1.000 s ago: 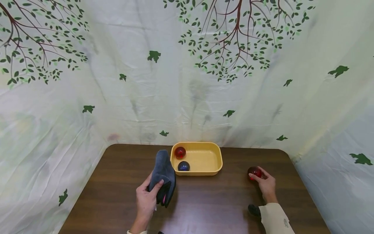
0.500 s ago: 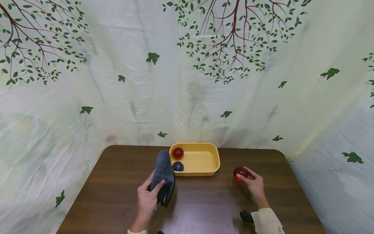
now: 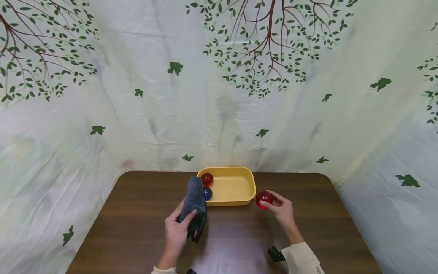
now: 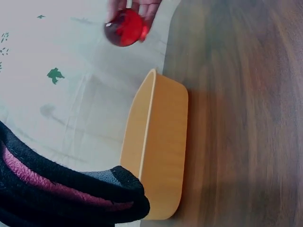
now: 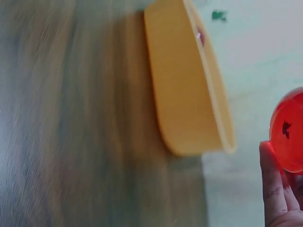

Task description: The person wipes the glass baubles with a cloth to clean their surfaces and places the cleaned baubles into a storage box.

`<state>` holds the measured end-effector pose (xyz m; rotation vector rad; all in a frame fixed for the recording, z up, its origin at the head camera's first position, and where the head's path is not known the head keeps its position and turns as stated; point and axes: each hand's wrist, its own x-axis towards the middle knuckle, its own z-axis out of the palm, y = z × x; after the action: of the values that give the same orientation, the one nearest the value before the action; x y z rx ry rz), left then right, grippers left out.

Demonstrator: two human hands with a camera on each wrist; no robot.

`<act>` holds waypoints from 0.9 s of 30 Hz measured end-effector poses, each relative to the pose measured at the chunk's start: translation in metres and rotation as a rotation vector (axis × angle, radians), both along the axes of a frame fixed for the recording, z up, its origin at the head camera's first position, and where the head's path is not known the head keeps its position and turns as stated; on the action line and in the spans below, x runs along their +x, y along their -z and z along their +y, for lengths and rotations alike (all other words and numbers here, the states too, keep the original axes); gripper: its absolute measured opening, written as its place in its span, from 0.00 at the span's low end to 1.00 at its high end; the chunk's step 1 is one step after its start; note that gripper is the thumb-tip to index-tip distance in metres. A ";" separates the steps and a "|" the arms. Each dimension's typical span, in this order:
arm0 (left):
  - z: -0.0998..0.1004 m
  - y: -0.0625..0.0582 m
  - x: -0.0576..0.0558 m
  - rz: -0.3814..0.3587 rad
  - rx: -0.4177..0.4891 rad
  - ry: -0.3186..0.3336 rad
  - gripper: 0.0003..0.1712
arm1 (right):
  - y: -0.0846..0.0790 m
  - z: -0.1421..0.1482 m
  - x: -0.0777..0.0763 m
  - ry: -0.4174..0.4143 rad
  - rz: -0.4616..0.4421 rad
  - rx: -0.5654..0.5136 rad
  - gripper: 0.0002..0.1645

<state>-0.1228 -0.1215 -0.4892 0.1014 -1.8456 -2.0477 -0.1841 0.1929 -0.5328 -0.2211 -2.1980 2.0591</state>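
Note:
My left hand (image 3: 176, 234) grips a soft grey-blue and black fabric piece (image 3: 194, 201), folded, with pink showing inside; its exact kind is unclear. In the left wrist view the fabric piece (image 4: 71, 189) overlaps the near end of the yellow tray (image 4: 165, 142). Between thumb and fingers, my right hand (image 3: 281, 211) pinches a see-through red ball (image 3: 264, 199), just off the tray's right end and raised above the table. Inside the yellow tray (image 3: 230, 203), at its left end, lie another red ball (image 3: 207, 179) and a dark blue ball (image 3: 207, 193), the latter partly covered by the fabric.
The brown wooden table (image 3: 137, 213) has its far edge right behind the tray. A pale cloth backdrop (image 3: 219, 114) printed with branches and leaves hangs behind and at both sides. A black device (image 3: 276, 254) sits at the right wrist.
My right hand has carried the red ball leftward across the table to near the tray's right end. The left hand keeps its hold on the fabric piece, and the head view has shifted slightly.

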 end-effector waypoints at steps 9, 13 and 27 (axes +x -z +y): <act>0.007 0.002 -0.005 0.018 0.009 0.023 0.26 | -0.022 -0.033 0.002 -0.074 0.042 -0.114 0.30; 0.010 0.001 -0.007 0.008 0.009 0.034 0.26 | -0.029 -0.047 0.004 -0.110 0.060 -0.141 0.30; 0.020 -0.006 -0.007 0.018 -0.039 0.079 0.28 | -0.051 -0.100 0.015 -0.292 0.132 -0.216 0.32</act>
<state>-0.1302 -0.1011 -0.4836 -0.0003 -1.9054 -2.0566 -0.1690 0.0934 -0.4816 0.2254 -2.0298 2.3850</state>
